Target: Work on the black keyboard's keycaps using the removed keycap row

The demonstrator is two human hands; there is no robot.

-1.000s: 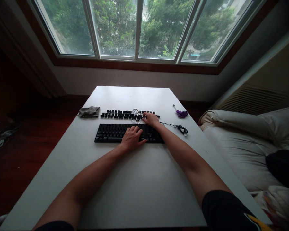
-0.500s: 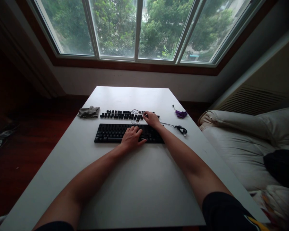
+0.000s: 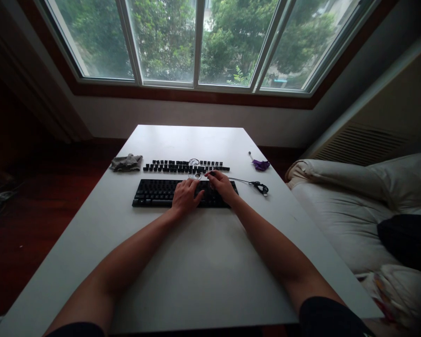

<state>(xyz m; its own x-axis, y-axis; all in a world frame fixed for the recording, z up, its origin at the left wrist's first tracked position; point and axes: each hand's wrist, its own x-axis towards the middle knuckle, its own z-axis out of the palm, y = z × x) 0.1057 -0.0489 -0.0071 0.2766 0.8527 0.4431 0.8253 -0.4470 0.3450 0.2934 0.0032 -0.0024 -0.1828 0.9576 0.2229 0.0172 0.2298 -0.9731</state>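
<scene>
A black keyboard (image 3: 154,192) lies across the white table. My left hand (image 3: 185,195) rests on its middle, fingers stretched out and thumb apart, with nothing in it. Over the right half of the keyboard, my right hand (image 3: 221,183) pinches a small black keycap (image 3: 212,173) between thumb and fingers. Loose black keycaps (image 3: 166,168) stand in rows just behind the keyboard. Among them is a thin, round, clear-looking item (image 3: 194,162), and a similar one (image 3: 195,176) lies nearer the keyboard; what these are I cannot make out.
A grey cloth (image 3: 127,163) lies at the table's left edge. To the right are a purple cloth-like item (image 3: 260,164) with a thin stick beside it and a coiled black cable (image 3: 259,187). A pale sofa (image 3: 330,201) stands right of the table (image 3: 196,276); a window is ahead.
My right hand has come back from the keycap rows to above the keyboard, now with a dark keycap showing in its fingers. The left hand stays on the keyboard, shifted slightly left.
</scene>
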